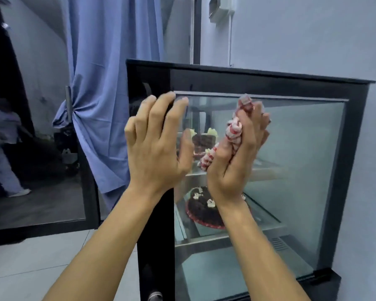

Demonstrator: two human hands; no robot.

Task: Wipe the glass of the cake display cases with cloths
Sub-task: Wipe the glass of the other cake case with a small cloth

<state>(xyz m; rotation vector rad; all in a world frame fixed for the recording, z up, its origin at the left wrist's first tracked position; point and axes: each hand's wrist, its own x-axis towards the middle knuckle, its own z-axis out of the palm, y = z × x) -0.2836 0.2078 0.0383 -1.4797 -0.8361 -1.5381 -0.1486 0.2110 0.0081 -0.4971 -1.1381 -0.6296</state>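
- The red-and-white cloth is bunched against the side glass, its long axis near upright; it is gripped by the right hand, fingers curled round it.
- The left hand, just left of it, is braced on the case frame, fingers spread; unwiped pane is judged to lie rightward.

The right hand grips a bunched red-and-white cloth against the side glass of a black-framed display case, near the pane's upper left corner. The left hand, fingers loosely bent, rests on the case's front corner post. Chocolate cakes sit on the shelves inside
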